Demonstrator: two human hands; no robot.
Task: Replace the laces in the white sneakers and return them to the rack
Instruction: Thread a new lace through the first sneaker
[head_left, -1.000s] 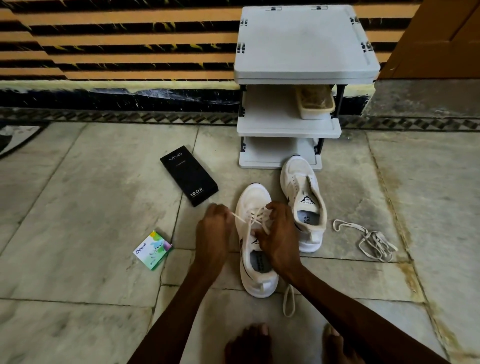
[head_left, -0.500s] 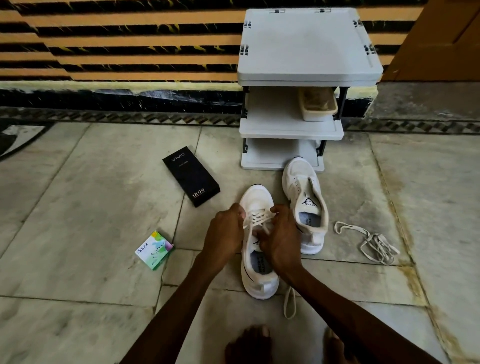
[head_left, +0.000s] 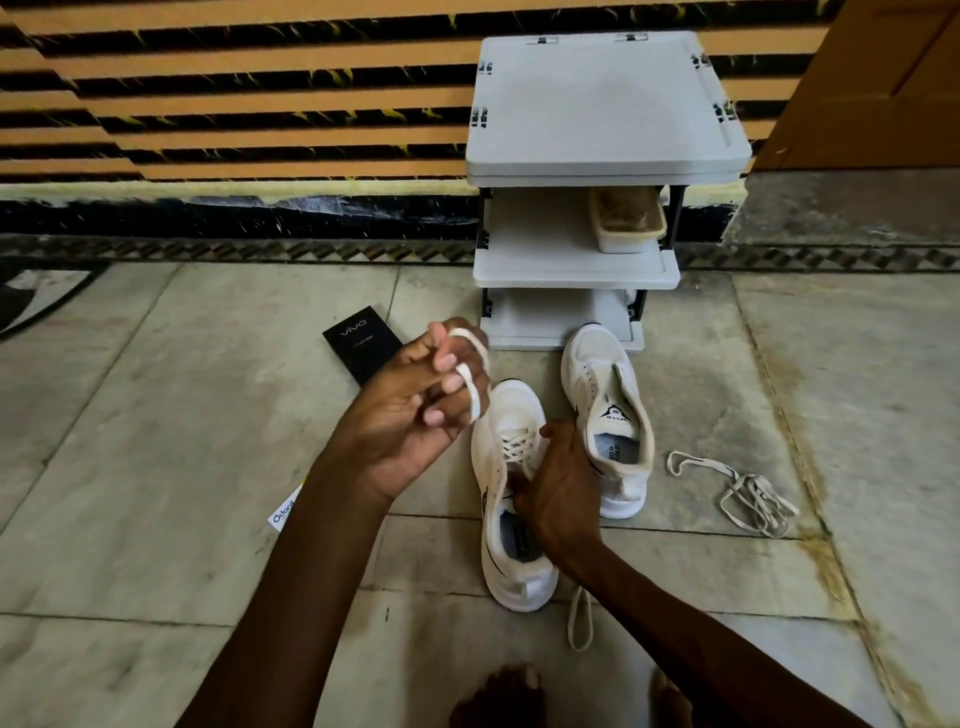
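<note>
Sneaker (head_left: 511, 410), half-laced, lies on the floor before us, toe toward the rack (head_left: 597, 156), its lace (head_left: 470, 395) rising up-left from the eyelets. Our left hand (head_left: 415, 410) clenches that lace, looped round its fingers; our right hand (head_left: 558, 499), nearer the eyelets, grips the shoe's throat

Pale, veined stone slabs with dark joints make the floor (head_left: 156, 467), rust-stained along one joint at the right. The wall (head_left: 234, 104) behind is striped orange and black above a black band (head_left: 234, 215), a grey three-shelf rack (head_left: 602, 104) against it, and what may be a wooden door (head_left: 883, 78) at far right.
</note>
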